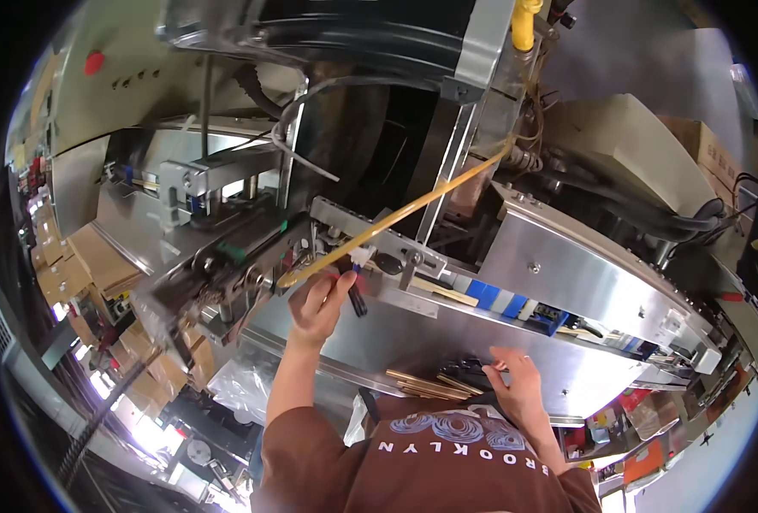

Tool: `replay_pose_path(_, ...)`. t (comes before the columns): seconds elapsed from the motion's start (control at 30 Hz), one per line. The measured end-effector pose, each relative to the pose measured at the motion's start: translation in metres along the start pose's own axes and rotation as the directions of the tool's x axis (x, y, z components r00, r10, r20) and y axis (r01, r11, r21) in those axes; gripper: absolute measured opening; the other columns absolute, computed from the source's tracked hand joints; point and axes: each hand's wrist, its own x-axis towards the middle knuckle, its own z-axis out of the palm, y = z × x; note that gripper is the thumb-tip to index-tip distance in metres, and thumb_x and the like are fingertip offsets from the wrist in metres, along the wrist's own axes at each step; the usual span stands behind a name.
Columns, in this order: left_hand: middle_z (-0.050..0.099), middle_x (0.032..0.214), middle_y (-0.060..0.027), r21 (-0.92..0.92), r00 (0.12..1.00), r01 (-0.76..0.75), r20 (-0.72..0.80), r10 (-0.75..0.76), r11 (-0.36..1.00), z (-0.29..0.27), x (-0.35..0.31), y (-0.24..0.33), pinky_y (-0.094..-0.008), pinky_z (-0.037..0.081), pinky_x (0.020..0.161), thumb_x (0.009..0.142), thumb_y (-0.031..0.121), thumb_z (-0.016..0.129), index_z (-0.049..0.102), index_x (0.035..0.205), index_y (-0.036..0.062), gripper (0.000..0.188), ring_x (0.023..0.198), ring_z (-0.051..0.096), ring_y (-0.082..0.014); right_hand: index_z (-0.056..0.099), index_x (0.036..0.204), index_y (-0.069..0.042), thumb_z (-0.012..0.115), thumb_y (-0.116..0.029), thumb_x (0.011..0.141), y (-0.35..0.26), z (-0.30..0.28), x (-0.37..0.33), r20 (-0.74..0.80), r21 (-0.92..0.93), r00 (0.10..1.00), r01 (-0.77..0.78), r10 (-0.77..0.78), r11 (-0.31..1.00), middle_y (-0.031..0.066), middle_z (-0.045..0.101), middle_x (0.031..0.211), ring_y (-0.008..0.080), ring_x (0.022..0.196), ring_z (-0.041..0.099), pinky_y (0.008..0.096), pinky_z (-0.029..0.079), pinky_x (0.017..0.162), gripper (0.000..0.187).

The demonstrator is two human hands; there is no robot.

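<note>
My left hand [317,306] is raised to the machine, fingers curled and closed, just below the lower end of a translucent yellow tube [396,214]. A dark-handled tool [358,301] shows beside its thumb. Whether the fingers grip that tool or a small part behind it cannot be made out. Lower right, my right hand [516,376] is bent over the steel surface [396,329], thumb and fingers drawn together. At its fingertips lies a black object [463,369], its kind unclear. Several thin brass-coloured strips [430,386] lie to the left of it, close to my shirt.
A long steel guide rail with a blue-and-white section [499,299] runs to the right. Metal clamps and brackets [225,282] stand at the left. A large black roller [370,43] fills the top, near a yellow fitting [524,24]. Cardboard boxes [97,265] are stacked far left.
</note>
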Motion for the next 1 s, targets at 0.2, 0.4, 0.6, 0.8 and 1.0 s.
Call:
replay_pose_path(0.2, 0.053, 0.073, -0.0044, 0.143, 0.969, -0.233, 0.12, 0.217, 0.962, -0.015, 0.008, -0.006, -0.0285, 0.045, 0.052, 0.061, -0.001, 0.07, 0.067, 0.085, 0.0033, 0.025, 0.063, 0.055, -0.0206, 0.054, 0.097, -0.005, 0.074, -0.011, 0.062, 0.018, 0.007, -0.005, -0.064, -0.236, 0.993, 0.08, -0.098, 0.968, 0.0114, 0.053, 0.087, 0.0288, 0.083, 0.051, 0.0382, 0.042, 0.07, 0.04)
replay_pose_path(0.4, 0.058, 0.084, -0.0024, 0.092, 0.933, -0.337, 0.165, 0.319, 0.937, -0.021, -0.001, 0.013, -0.0291, 0.048, 0.064, 0.061, 0.002, 0.07, 0.068, 0.084, 0.0078, 0.023, 0.076, 0.058, -0.0215, 0.05, 0.098, -0.007, 0.075, -0.012, 0.057, 0.04, 0.023, -0.015, -0.029, -0.362, 0.993, 0.095, -0.113, 0.927, 0.0125, 0.049, 0.096, 0.0319, 0.091, 0.047, 0.0413, 0.037, 0.079, 0.048)
replay_pose_path(0.6, 0.063, 0.091, -0.0064, 0.054, 0.943, -0.325, 0.098, 0.318, 0.944, -0.042, -0.001, 0.021, -0.029, 0.052, 0.064, 0.062, 0.001, 0.067, 0.067, 0.088, 0.0035, 0.026, 0.085, 0.06, -0.0229, 0.053, 0.103, -0.007, 0.071, -0.019, 0.064, 0.041, 0.029, -0.019, -0.09, -0.432, 0.966, 0.183, -0.244, 0.883, 0.0103, 0.05, 0.099, 0.0295, 0.095, 0.047, 0.039, 0.038, 0.08, 0.044)
replay_pose_path(0.8, 0.061, 0.094, -0.0062, -0.075, 0.854, -0.515, 0.034, 0.519, 0.854, -0.055, 0.013, 0.058, -0.0291, 0.052, 0.066, 0.057, 0.007, 0.061, 0.065, 0.093, 0.003, 0.037, 0.084, 0.059, -0.0214, 0.053, 0.102, -0.006, 0.071, -0.022, 0.064, 0.042, 0.047, -0.029, -0.113, -0.511, 0.907, 0.298, -0.406, 0.807, 0.0091, 0.05, 0.097, 0.0283, 0.092, 0.046, 0.0374, 0.038, 0.079, 0.044)
replay_pose_path(1.0, 0.056, 0.096, -0.0057, -0.114, 0.881, -0.379, 0.258, 0.396, 0.918, -0.04, -0.077, 0.076, -0.0334, 0.047, 0.075, 0.064, 0.008, 0.057, 0.061, 0.1, 0.0043, 0.037, 0.087, 0.053, -0.0216, 0.053, 0.1, -0.006, 0.067, -0.014, 0.066, 0.059, 0.069, -0.031, -0.16, -0.619, 0.855, 0.302, -0.493, 0.725, 0.0094, 0.05, 0.095, 0.0279, 0.091, 0.048, 0.037, 0.04, 0.078, 0.038)
